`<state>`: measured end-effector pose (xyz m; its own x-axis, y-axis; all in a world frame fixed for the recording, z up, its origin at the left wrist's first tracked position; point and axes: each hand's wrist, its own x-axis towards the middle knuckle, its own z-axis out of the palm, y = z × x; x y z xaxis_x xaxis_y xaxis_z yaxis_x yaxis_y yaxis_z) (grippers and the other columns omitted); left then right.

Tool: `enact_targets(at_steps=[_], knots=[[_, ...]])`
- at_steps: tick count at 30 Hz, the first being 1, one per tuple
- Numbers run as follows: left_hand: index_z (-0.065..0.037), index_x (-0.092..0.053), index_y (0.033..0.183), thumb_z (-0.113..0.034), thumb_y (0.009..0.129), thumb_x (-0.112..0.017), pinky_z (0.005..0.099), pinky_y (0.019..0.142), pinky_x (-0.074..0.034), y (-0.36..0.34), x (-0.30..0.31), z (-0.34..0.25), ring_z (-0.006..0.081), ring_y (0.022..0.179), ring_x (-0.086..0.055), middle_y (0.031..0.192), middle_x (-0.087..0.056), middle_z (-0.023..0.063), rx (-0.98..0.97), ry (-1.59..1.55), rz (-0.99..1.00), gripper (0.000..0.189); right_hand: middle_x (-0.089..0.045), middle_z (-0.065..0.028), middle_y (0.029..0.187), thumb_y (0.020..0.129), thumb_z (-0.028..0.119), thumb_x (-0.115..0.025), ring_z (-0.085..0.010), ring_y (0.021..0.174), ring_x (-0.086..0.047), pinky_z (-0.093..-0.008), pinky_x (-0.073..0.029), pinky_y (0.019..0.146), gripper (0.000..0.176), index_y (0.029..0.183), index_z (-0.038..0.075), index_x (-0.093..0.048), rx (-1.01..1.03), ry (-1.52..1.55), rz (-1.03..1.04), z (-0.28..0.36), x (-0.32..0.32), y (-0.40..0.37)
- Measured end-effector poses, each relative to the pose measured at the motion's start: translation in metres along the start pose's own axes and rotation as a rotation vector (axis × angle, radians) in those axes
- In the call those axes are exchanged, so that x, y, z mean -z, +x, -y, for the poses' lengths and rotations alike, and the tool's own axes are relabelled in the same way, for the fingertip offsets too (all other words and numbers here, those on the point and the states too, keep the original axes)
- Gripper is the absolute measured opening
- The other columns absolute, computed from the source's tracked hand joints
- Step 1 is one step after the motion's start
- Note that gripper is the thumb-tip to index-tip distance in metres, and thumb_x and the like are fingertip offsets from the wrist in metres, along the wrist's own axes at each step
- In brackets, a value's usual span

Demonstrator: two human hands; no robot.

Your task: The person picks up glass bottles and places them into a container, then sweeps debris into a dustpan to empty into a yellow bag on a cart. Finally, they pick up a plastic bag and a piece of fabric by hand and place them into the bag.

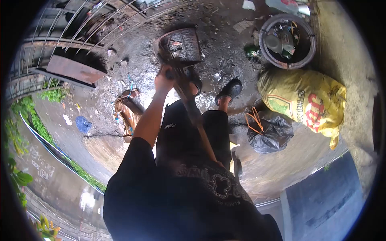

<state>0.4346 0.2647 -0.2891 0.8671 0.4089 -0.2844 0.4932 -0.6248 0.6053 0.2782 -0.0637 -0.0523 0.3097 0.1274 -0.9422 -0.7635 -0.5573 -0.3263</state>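
My left hand [164,81] is closed round the shaft of a long-handled tool [192,110], which looks like a shovel. Its wooden handle slants down in front of my dark trousers toward my shirt. The far end of the tool is blurred and overlaps a dark, scoop-shaped pan [187,42] on the wet ground, with bits of debris in it. Only a sliver of what seems to be my right hand [220,164] shows at the handle's near end, its fingers hidden by the shirt.
A round tub [267,52] with rubbish and a full yellow sack [301,98] stand at right, near a black plastic bag [271,136]. At left are a metal grille [64,42], a rusty metal box [74,70], crumpled brown rubbish [126,112] and blue plastic [83,124].
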Motion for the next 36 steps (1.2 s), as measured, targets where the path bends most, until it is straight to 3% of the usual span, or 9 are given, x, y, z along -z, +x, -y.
enact_targets(at_steps=[6, 8, 9, 12, 21, 25, 28, 32, 36], knots=[[-0.008, -0.060, 0.089, -0.002, 0.071, -0.055, 0.0284, 0.070, -0.047, 0.006, 0.027, 0.052, 0.0218, 0.077, -0.063, 0.080, -0.063, 0.0102, 0.082, -0.422, -0.348, 0.020, -0.059, -0.0219, 0.094, 0.080, 0.015, -0.058, -0.0268, 0.087, -0.061, -0.0314, -0.046, 0.071, 0.044, 0.121, 0.005, -0.043, -0.089, -0.304, 0.005, 0.078, 0.065, -0.023], [-0.006, -0.061, 0.088, -0.001, 0.068, -0.057, 0.0271, 0.071, -0.046, 0.005, 0.049, 0.058, 0.0172, 0.076, -0.062, 0.081, -0.064, 0.0083, 0.188, -0.392, -0.404, 0.021, -0.060, -0.0174, 0.084, 0.079, 0.006, -0.053, -0.0242, 0.073, -0.063, -0.0311, -0.047, 0.061, 0.046, 0.123, 0.013, -0.041, 0.157, -0.671, -0.076, 0.097, 0.085, -0.025], [-0.006, -0.061, 0.088, 0.000, 0.067, -0.058, 0.0268, 0.071, -0.046, 0.002, 0.055, 0.065, 0.0163, 0.076, -0.062, 0.080, -0.064, 0.0081, 0.238, -0.442, -0.418, 0.023, -0.061, -0.0104, 0.085, 0.078, 0.006, -0.056, -0.0109, 0.077, -0.056, -0.0253, -0.044, 0.065, 0.047, 0.123, 0.007, -0.042, -0.099, -0.630, -0.091, 0.122, 0.091, -0.032], [-0.006, -0.061, 0.088, -0.001, 0.065, -0.060, 0.0274, 0.069, -0.047, -0.009, 0.064, 0.070, 0.0160, 0.074, -0.062, 0.078, -0.064, 0.0080, 0.359, -0.591, -0.463, 0.024, -0.041, 0.0036, 0.056, 0.081, 0.006, -0.048, -0.0017, 0.042, -0.038, -0.0173, -0.031, 0.036, 0.035, 0.116, 0.010, -0.048, -0.202, -0.379, -0.206, 0.149, 0.117, -0.056], [-0.006, -0.060, 0.089, -0.008, 0.067, -0.061, 0.0299, 0.070, -0.047, -0.090, 0.060, 0.023, 0.0220, 0.076, -0.063, 0.079, -0.064, 0.0107, 0.622, -0.578, -0.748, 0.022, -0.040, 0.0059, 0.057, 0.075, -0.002, -0.051, -0.0002, 0.042, -0.037, -0.0165, -0.029, 0.033, 0.041, 0.116, 0.004, -0.048, -0.012, -0.575, -0.289, 0.212, 0.177, -0.029], [-0.002, -0.061, 0.083, -0.008, 0.067, -0.062, 0.0290, 0.064, -0.047, -0.132, 0.051, 0.004, 0.0203, 0.068, -0.061, 0.075, -0.063, 0.0097, 0.735, -0.636, -1.030, 0.017, -0.059, -0.0032, 0.077, 0.068, -0.004, -0.054, -0.0100, 0.054, -0.051, -0.0239, -0.041, 0.047, 0.042, 0.108, 0.006, -0.052, 0.545, -1.041, -0.140, 0.197, 0.246, 0.036], [-0.001, -0.060, 0.080, -0.008, 0.066, -0.062, 0.0270, 0.066, -0.045, -0.171, 0.032, 0.008, 0.0200, 0.071, -0.061, 0.077, -0.062, 0.0102, 0.671, -0.255, -1.121, 0.016, -0.053, -0.0064, 0.075, 0.074, 0.005, -0.051, -0.0091, 0.063, -0.046, -0.0261, -0.038, 0.053, 0.041, 0.115, 0.001, -0.048, 0.291, -1.011, -0.124, 0.254, 0.211, 0.039], [0.000, -0.059, 0.085, 0.001, 0.066, -0.061, 0.0243, 0.068, -0.044, -0.214, 0.026, -0.005, 0.0146, 0.071, -0.056, 0.077, -0.059, 0.0051, 0.951, -0.870, -1.471, 0.019, -0.050, -0.0069, 0.073, 0.073, 0.009, -0.054, -0.0115, 0.063, -0.047, -0.0288, -0.040, 0.051, 0.042, 0.114, 0.001, -0.048, 0.254, -1.022, -0.110, 0.288, 0.171, 0.043], [0.002, -0.059, 0.088, 0.003, 0.068, -0.061, 0.0238, 0.071, -0.044, -0.264, 0.008, 0.015, 0.0128, 0.074, -0.054, 0.080, -0.058, 0.0060, 0.979, -0.821, -1.608, 0.020, -0.050, -0.0028, 0.074, 0.075, 0.010, -0.056, -0.0092, 0.062, -0.050, -0.0255, -0.039, 0.048, 0.044, 0.118, 0.004, -0.046, 0.357, -1.031, 0.018, 0.270, 0.193, 0.073]])
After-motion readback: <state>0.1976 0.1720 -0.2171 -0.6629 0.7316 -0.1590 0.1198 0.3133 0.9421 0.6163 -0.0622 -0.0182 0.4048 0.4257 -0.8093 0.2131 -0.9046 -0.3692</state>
